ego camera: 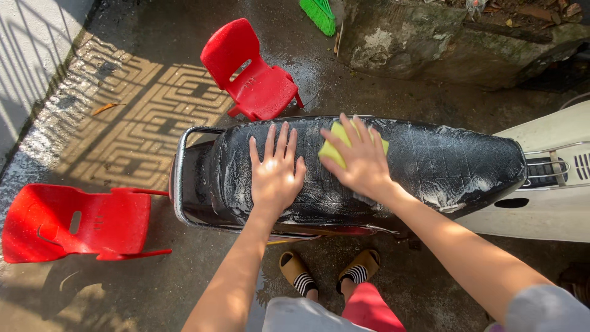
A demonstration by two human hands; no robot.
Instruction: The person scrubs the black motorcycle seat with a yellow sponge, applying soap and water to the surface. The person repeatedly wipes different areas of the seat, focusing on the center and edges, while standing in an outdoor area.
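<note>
A black scooter seat [430, 160], wet and streaked with soap foam, stretches across the middle of the head view. My left hand [275, 171] lies flat on its rear part with the fingers spread, holding nothing. My right hand [361, 161] presses a yellow-green sponge [332, 149] onto the seat just to the right of the left hand. The sponge shows only at its edges around my fingers.
The scooter's cream body [547, 209] runs off to the right, and a metal rear rack [184, 178] sits at its left end. Two red plastic chairs stand nearby, one behind [252, 74] and one at the left [80, 221]. A green broom [319, 13] leans by a stone block [442, 37]. The concrete is wet.
</note>
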